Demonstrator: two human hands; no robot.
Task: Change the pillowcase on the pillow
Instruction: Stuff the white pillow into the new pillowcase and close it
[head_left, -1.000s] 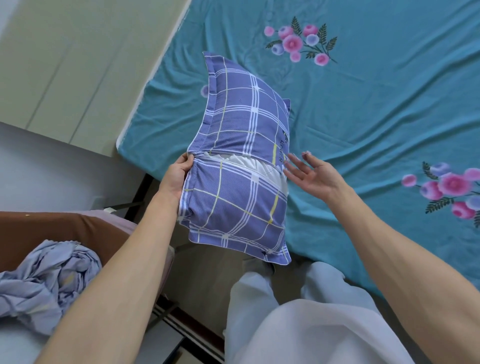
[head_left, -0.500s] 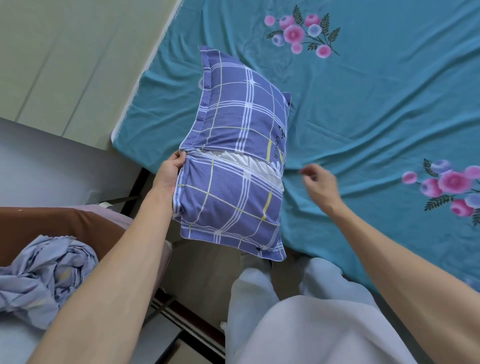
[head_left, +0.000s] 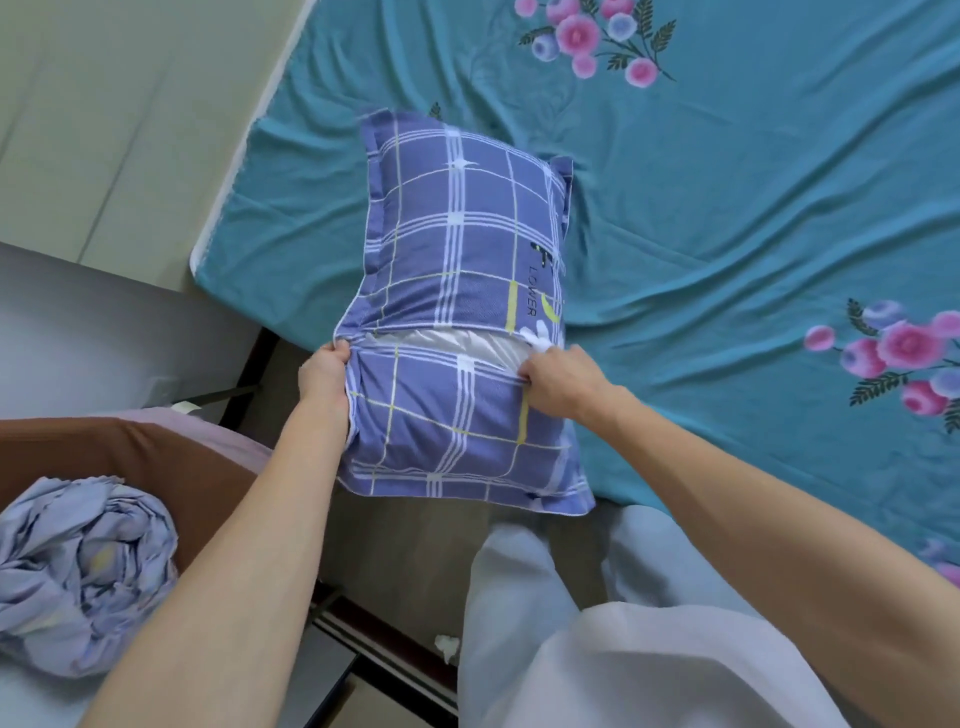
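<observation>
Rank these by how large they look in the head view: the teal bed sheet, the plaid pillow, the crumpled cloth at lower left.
1. Teal bed sheet, largest by far.
2. Plaid pillow.
3. Crumpled cloth, smallest; it lies nearer the camera and the frame cuts it off, so its true size is uncertain.

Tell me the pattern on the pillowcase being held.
Blue-purple plaid with white and yellow lines on the pillowcase, clearest in the head view.

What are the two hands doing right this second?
Left hand: closed, pinching the pillowcase at its left edge.
Right hand: closed, fingers gripping the pillowcase's lower flap by the opening.
</observation>
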